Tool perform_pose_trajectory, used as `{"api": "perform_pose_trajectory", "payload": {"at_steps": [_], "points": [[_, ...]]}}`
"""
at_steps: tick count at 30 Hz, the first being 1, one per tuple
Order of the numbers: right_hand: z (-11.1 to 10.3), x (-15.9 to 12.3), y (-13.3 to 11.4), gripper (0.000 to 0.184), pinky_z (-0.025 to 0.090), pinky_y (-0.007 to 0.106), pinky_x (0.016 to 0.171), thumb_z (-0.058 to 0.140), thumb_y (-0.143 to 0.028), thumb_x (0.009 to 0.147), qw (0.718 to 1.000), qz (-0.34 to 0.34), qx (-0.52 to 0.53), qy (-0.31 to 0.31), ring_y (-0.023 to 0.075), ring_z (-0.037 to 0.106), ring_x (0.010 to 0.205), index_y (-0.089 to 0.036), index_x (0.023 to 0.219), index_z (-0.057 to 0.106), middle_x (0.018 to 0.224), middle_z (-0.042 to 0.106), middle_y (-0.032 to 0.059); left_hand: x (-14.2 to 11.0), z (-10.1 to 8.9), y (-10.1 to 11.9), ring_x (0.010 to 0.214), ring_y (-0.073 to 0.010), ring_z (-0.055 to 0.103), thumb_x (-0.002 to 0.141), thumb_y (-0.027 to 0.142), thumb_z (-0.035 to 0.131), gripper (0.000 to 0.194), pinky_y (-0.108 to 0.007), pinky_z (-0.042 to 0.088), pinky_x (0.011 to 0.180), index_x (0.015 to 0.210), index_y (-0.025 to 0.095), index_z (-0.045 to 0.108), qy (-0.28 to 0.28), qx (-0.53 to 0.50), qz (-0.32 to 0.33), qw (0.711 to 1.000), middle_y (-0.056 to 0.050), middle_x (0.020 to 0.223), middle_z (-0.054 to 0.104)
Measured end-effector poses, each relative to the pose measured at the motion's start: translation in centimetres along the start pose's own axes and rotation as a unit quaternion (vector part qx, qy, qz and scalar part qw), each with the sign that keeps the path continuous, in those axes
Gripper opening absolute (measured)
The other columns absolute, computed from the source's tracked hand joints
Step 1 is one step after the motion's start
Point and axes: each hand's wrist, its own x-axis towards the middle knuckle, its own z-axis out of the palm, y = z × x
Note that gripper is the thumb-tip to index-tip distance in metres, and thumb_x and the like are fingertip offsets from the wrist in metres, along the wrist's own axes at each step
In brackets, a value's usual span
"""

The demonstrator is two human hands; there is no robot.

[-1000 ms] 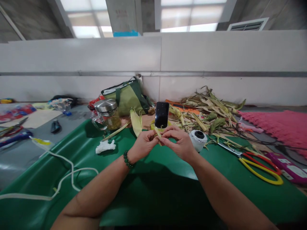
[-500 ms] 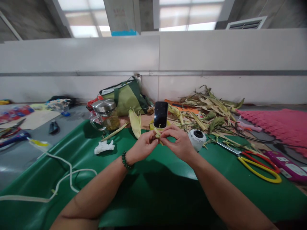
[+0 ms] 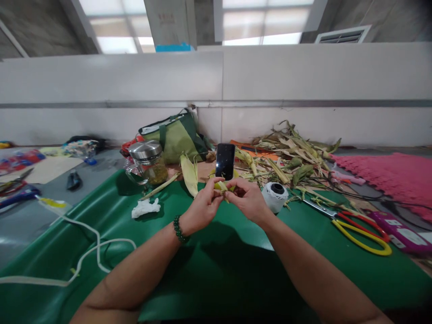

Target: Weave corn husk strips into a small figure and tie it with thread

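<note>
Mid-bench (image 3: 236,252), just short of the phone (image 3: 225,159) at twelve o'clock: holding a pale husk piece (image 3: 221,185) between left hand (image 3: 201,208) and right hand (image 3: 249,200), pinching it with both grips at the fingertips. Best to press lightly, pinches close together, against likely splitting. Scissors (image 3: 327,212) at four o'clock, well apart.

Pretty sure this is a craft workshop, folks: shiny green plastic sheet (image 3: 313,229) under both arms, big metal scissors with red and yellow handles (image 3: 332,216) right of the right hand (image 3: 248,200), white roll with a black core (image 3: 274,202) just beside it, messy heap of dry green-tan husks (image 3: 300,153) beyond, plus long grey worktop (image 3: 87,180) past the left hand (image 3: 199,209)
</note>
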Motion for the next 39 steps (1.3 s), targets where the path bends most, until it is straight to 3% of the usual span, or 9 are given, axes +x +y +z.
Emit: {"api": "perform_pose_trajectory", "payload": {"at_steps": [3,8,14,20,25,30,34,39], "points": [[0.1,0.1,0.0,0.010,0.036,0.023,0.048,0.058,-0.028,0.068,0.998,0.048,0.032,-0.015,0.0103,0.047,0.050,-0.019,0.072,0.059,0.061,0.055,-0.0018,0.1,0.2,-0.1,0.054,-0.0107,0.049,0.083,0.016,0.051,0.014,-0.022,0.036,0.053,0.094,0.019,0.043,0.018,-0.025,-0.025,0.999,0.005,0.060,0.054],[0.2,0.2,0.1,0.006,0.037,0.023,0.050,0.058,-0.024,0.062,0.997,0.068,0.006,0.024,0.0109,0.047,0.054,-0.019,0.066,0.057,0.059,0.056,-0.0015,0.2,0.7,-0.4,0.052,-0.0089,0.048,0.080,0.019,0.055,0.013,-0.021,0.034,0.050,0.077,0.020,0.043,0.050,-0.043,-0.034,0.997,0.006,0.060,0.052],[0.0,0.4,0.4,0.009,0.039,0.025,0.056,0.057,-0.022,0.064,0.999,0.038,-0.030,0.015,0.0127,0.051,0.060,-0.018,0.070,0.064,0.068,0.061,0.0012,0.1,1.3,-0.8,0.058,-0.0112,0.055,0.079,0.013,0.054,0.010,-0.022,0.041,0.055,0.079,0.019,0.046,0.061,-0.016,-0.018,0.998,0.003,0.065,0.058],[-0.6,0.5,0.6,0.017,0.042,0.025,0.053,0.062,-0.033,0.067,0.993,0.090,0.064,-0.032,0.0121,0.052,0.055,-0.017,0.073,0.064,0.061,0.061,0.0003,-0.1,1.3,-0.8,0.071,-0.0134,0.064,0.081,0.014,0.052,0.009,-0.024,0.047,0.065,0.087,0.020,0.048,0.066,-0.017,0.005,0.998,0.000,0.076,0.064],[-0.6,0.4,-0.1,0.012,0.042,0.024,0.052,0.064,-0.028,0.063,0.993,0.089,0.073,0.006,0.0109,0.053,0.054,-0.018,0.068,0.062,0.060,0.061,-0.0007,0.0,1.4,-1.0,0.070,-0.0143,0.065,0.082,0.017,0.054,0.030,-0.024,0.048,0.063,0.112,0.018,0.049,0.054,-0.062,-0.005,0.997,0.000,0.075,0.066],[-0.7,0.4,-0.6,0.011,0.043,0.025,0.053,0.064,-0.026,0.059,0.990,0.105,0.093,0.026,0.0112,0.053,0.054,-0.018,0.064,0.060,0.058,0.059,-0.0018,0.1,1.4,-1.2,0.072,-0.0145,0.064,0.085,0.027,0.054,0.018,-0.026,0.051,0.067,0.099,0.016,0.057,0.051,-0.099,0.012,0.994,-0.003,0.078,0.067],[-0.6,0.4,-0.7,0.011,0.043,0.025,0.051,0.064,-0.026,0.059,0.990,0.113,0.086,0.027,0.0116,0.053,0.052,-0.018,0.063,0.058,0.055,0.057,-0.0025,0.2,1.3,-1.0,0.070,-0.0139,0.062,0.086,0.038,0.054,0.022,-0.028,0.052,0.069,0.089,0.016,0.056,0.058,-0.135,-0.006,0.989,-0.003,0.076,0.064],[-0.8,0.3,-1.1,0.014,0.045,0.025,0.051,0.068,-0.027,0.057,0.983,0.129,0.133,0.003,0.0113,0.056,0.052,-0.018,0.062,0.060,0.056,0.060,-0.0023,0.6,0.4,-0.6,0.070,-0.0139,0.064,0.081,0.044,0.062,0.029,-0.028,0.053,0.069,0.086,0.017,0.053,-0.010,-0.193,-0.011,0.981,-0.001,0.075,0.063]]}}
